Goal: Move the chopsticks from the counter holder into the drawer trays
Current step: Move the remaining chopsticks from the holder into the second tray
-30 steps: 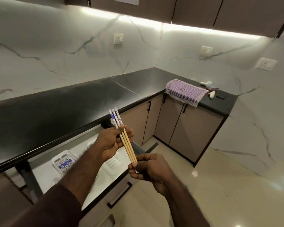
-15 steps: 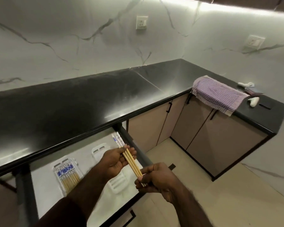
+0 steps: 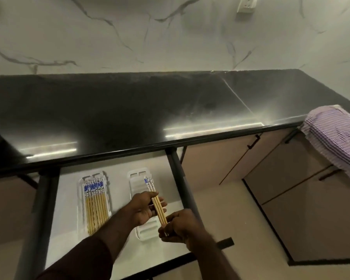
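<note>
Currently both hands grip one small bundle of chopsticks [image 3: 157, 205] over the open drawer [image 3: 117, 251]. Left hand [image 3: 144, 209]: fingers closed round the bundle's mid section, thumb on top. Right hand [image 3: 179, 227]: fingers pinched on the plain wooden ends at approx. 5 o'clock from the left hand. Hands sit just beside each other, linked by the bundle. Blue-patterned ends point toward 11 o'clock and hang above the right tray [image 3: 138, 179], a white slotted tray; whether the bundle touches it cannot be told. Left tray [image 3: 81, 225], at 9 o'clock from the hands, holds a full row of chopsticks [image 3: 95, 205] lying flat, patterned ends toward 12 o'clock. Both trays rest on the drawer's white floor, well apart. Black counter [image 3: 150, 110] spans the frame at 12 o'clock, above the drawer. Striped purple cloth [image 3: 335, 138] hangs over the counter edge at 3 o'clock. Wall socket [image 3: 247, 4] at approx. 1 o'clock on the marble wall.
</note>
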Tool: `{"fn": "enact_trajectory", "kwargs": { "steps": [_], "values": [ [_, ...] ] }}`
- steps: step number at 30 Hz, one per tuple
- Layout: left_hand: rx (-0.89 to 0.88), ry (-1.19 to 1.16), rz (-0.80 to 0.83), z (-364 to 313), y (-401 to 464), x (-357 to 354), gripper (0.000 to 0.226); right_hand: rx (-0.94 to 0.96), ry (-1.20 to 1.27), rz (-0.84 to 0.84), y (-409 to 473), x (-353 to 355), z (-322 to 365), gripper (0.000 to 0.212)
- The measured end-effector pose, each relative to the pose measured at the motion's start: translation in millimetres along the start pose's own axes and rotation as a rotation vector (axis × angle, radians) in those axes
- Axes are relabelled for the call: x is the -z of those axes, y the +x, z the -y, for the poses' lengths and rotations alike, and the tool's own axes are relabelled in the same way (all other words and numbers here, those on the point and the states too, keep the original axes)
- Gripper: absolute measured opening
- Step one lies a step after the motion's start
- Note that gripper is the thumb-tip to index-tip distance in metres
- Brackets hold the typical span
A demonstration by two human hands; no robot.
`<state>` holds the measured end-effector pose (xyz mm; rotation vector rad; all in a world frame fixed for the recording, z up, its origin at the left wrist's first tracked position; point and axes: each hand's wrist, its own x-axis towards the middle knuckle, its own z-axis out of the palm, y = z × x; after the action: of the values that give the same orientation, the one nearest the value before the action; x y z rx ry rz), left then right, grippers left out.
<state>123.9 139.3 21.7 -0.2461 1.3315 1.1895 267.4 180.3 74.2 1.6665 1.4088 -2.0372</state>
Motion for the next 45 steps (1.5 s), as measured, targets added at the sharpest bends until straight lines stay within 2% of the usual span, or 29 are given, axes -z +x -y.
{"fn": "enact_trajectory", "kwargs": {
  "steps": [7,16,19,24,28,38,45],
  "values": [
    [-0.052,0.067,-0.173,1.0,34.2,11.2,0.019,0.018,-0.084,-0.094,61.0,-17.6,-23.5,0.015],
    [-0.019,0.042,-0.21,-1.1,61.2,18.9,0.016,0.09,-0.28,-0.204,107.4,-38.5,-37.1,0.013],
    [-0.018,-0.011,-0.175,-4.8,67.9,22.5,0.021,0.123,-0.369,-0.237,116.2,-46.2,-37.8,0.01],
    [-0.009,-0.085,-0.131,-6.7,80.6,28.3,0.045,0.185,-0.537,-0.293,124.0,-54.0,-37.8,0.02],
    [0.004,-0.104,-0.15,-5.8,84.2,28.5,0.056,0.243,-0.712,-0.345,127.8,-55.7,-39.2,0.02],
    [-0.059,0.032,-0.231,2.3,88.5,21.7,0.054,0.362,-0.876,-0.373,127.5,-74.0,-49.6,0.032],
    [-0.058,0.071,-0.222,10.5,88.8,24.2,0.054,0.325,-0.877,-0.378,134.4,-79.4,-48.0,0.036]
  ]
}}
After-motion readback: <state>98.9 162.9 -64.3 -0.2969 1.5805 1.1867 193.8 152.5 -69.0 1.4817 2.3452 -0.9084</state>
